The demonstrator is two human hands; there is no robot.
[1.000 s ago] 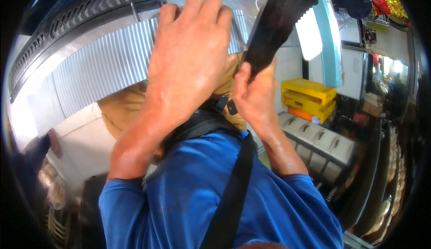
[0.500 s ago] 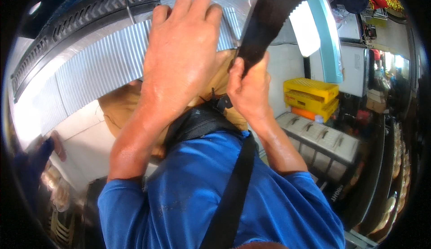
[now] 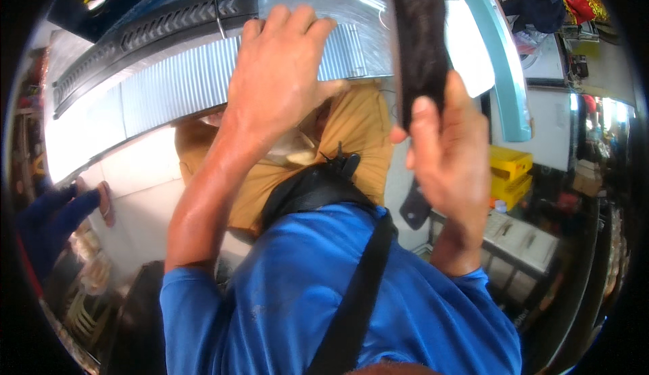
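Right hand shifted right, gripping black strip

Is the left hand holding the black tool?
No. The left hand lies flat, fingers spread, on the ribbed metal panel, while the right hand grips the black tool.

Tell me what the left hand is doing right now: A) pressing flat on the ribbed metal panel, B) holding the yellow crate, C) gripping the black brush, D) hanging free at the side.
A: the left hand lies spread, palm down, on the ribbed metal panel, while the right hand holds the black brush.
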